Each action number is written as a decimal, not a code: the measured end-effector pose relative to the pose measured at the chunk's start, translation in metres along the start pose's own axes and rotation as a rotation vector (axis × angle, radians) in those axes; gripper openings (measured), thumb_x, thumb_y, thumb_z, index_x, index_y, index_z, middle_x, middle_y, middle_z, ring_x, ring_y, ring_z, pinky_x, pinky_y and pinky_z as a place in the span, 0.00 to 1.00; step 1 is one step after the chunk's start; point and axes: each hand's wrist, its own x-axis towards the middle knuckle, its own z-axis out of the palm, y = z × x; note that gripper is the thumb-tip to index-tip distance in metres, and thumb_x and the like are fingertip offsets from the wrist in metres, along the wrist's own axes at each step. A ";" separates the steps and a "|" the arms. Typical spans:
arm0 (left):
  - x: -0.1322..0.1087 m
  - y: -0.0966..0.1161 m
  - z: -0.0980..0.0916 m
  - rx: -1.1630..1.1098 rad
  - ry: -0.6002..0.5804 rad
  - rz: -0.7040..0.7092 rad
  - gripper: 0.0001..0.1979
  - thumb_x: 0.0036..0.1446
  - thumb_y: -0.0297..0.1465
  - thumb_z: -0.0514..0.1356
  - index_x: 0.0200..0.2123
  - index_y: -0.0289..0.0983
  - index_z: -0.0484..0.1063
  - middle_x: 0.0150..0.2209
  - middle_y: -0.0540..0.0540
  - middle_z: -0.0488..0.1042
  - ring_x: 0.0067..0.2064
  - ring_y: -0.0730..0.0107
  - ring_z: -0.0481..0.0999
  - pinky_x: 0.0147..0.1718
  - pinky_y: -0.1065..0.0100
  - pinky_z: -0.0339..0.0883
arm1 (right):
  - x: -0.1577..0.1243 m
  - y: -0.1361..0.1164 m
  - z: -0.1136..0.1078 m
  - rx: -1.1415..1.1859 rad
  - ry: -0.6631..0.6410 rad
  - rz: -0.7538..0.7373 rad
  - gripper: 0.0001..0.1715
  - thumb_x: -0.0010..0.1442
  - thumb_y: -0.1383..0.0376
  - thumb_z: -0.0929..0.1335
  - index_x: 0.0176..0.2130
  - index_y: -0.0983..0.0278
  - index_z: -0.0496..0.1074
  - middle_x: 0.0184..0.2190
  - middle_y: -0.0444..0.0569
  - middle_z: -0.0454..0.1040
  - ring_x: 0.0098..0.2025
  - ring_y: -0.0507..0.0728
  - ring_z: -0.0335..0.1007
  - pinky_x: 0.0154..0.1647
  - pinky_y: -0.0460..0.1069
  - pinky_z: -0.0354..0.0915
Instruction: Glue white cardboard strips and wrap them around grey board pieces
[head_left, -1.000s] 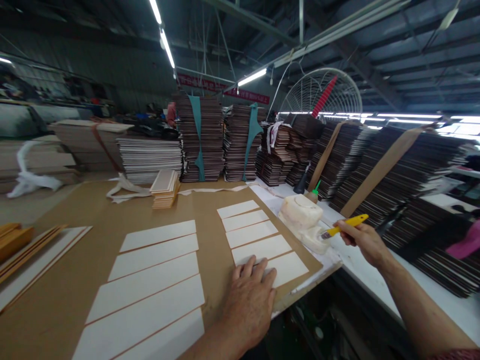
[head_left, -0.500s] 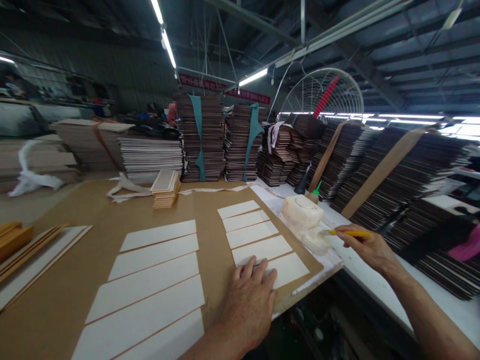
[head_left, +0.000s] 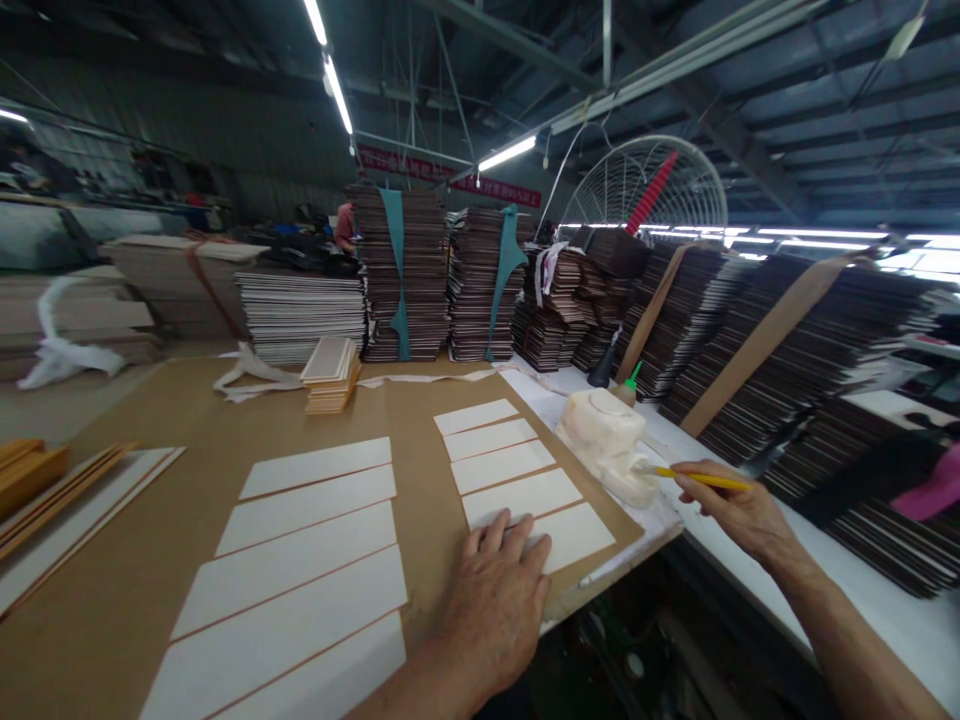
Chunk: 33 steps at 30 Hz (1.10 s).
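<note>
My right hand (head_left: pixel 739 515) grips a brush with a yellow handle (head_left: pixel 709 480). The brush's tip meets the low front part of a whitish, glue-caked container (head_left: pixel 604 430), so its bristles are hard to see. Fingers spread, my left hand (head_left: pixel 502 590) lies flat over the nearest white strips (head_left: pixel 577 537) of the right-hand group. These strips overlap like steps, with thin brown edges showing. A second stepped group of larger white strips (head_left: pixel 300 570) lies to the left. Both groups rest on a brown board (head_left: pixel 420 480).
A small stack of pale strips (head_left: pixel 330 375) stands at the board's back. Orange-brown strips (head_left: pixel 67 490) lie at far left. Tall stacks of dark panels (head_left: pixel 405 275) line the back and right. A green-tipped bottle (head_left: pixel 628 385) stands behind the container. The table's edge (head_left: pixel 615 570) is near my left hand.
My right hand has shifted slightly right and down, and the brush handle tilts a little more. My left hand stays flat on the strips.
</note>
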 end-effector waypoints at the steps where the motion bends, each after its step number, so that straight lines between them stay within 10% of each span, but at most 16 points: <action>1: 0.000 0.000 0.000 0.001 0.001 0.000 0.21 0.70 0.37 0.49 0.63 0.46 0.67 0.69 0.46 0.62 0.71 0.45 0.56 0.65 0.40 0.50 | 0.001 0.000 0.001 0.002 0.014 0.003 0.28 0.52 0.42 0.74 0.38 0.61 0.82 0.34 0.52 0.80 0.29 0.58 0.75 0.23 0.49 0.71; 33: -0.001 -0.001 0.003 0.013 0.008 0.007 0.21 0.71 0.38 0.47 0.63 0.47 0.66 0.70 0.46 0.61 0.70 0.45 0.55 0.65 0.40 0.50 | 0.006 0.006 0.003 0.088 0.163 0.167 0.29 0.51 0.43 0.75 0.36 0.66 0.79 0.22 0.50 0.76 0.22 0.57 0.70 0.22 0.51 0.67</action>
